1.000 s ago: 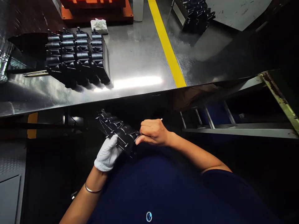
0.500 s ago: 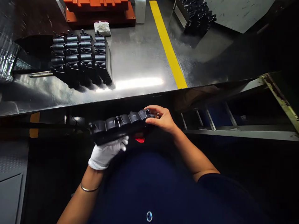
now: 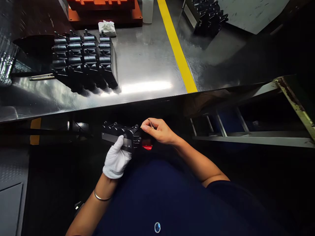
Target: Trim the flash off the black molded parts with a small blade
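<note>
In my white-gloved left hand [image 3: 116, 159] is a black moulded plastic part [image 3: 110, 137], tilted, with a flat grey side facing me and knobbed ridges along its top. The gloved thumb presses on that flat side. Close to the part's right end is my bare right hand [image 3: 158, 131], its thumb and forefinger pinched together. A small thin metallic tool [image 3: 151, 124] shows between its fingers; most of it is hidden, so I cannot make out its kind. Whether the fingertips touch the part is unclear.
Similar black parts [image 3: 85, 62] stand in a row on the metal table [image 3: 140, 62], with more of them [image 3: 206, 16] beyond the yellow tape [image 3: 176, 42]. An orange block [image 3: 105, 16] and crumpled white cloth [image 3: 107, 28] lie behind. A metal frame [image 3: 256, 141] is at right below the table.
My left hand has turned the black part so its flat side faces me. My right hand has let go of the part's end and shifted slightly left and down.
</note>
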